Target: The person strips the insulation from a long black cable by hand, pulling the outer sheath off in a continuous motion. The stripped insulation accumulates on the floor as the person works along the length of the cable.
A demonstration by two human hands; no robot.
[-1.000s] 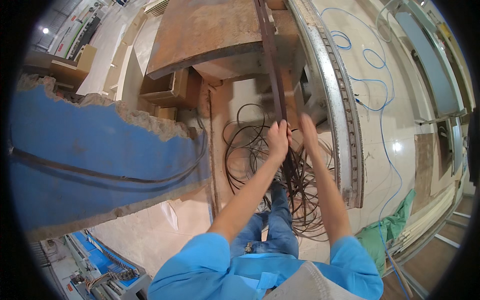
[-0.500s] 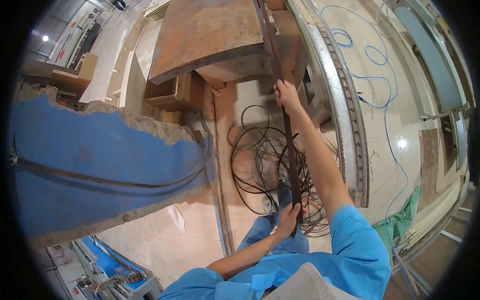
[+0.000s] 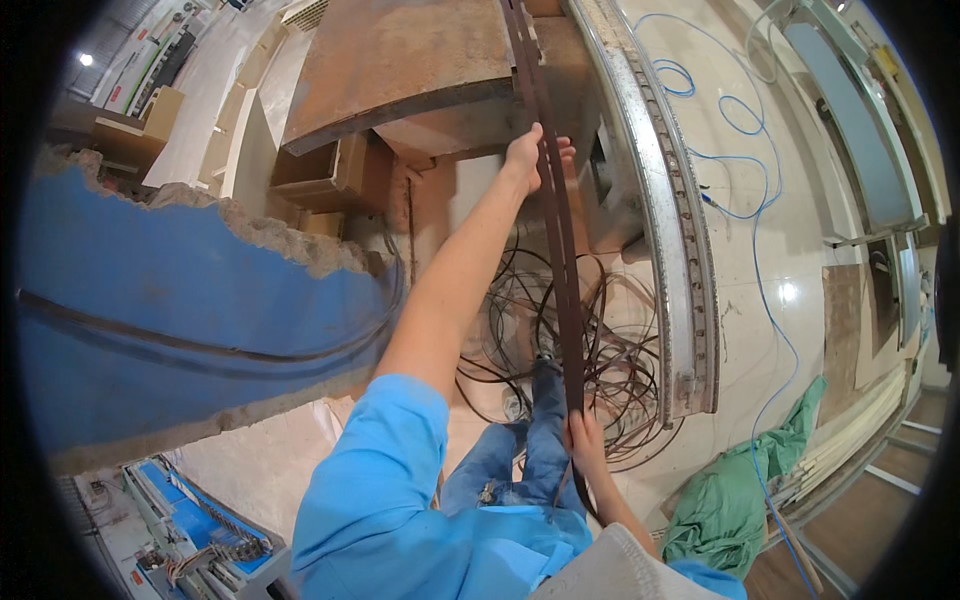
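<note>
The hands have swapped since the earlier frame: the left hand (image 3: 524, 160) is now uppermost, fingers reaching behind the long, flat, dark-brown strip (image 3: 567, 320), their grip impossible to tell. The right hand (image 3: 587, 440), previously uppermost, pinches the strip below them.

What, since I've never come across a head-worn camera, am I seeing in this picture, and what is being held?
There's no robot here: a camera on a person's head looks down, and its fisheye lens bends straight edges. The bare left hand reaches forward around the long dark strips; how firmly isn't clear. The right hand holds them near the body. Below, a loose tangle lies around the feet on the pale floor. A rusty brown panel stands ahead, and green cloth lies to the right.
</note>
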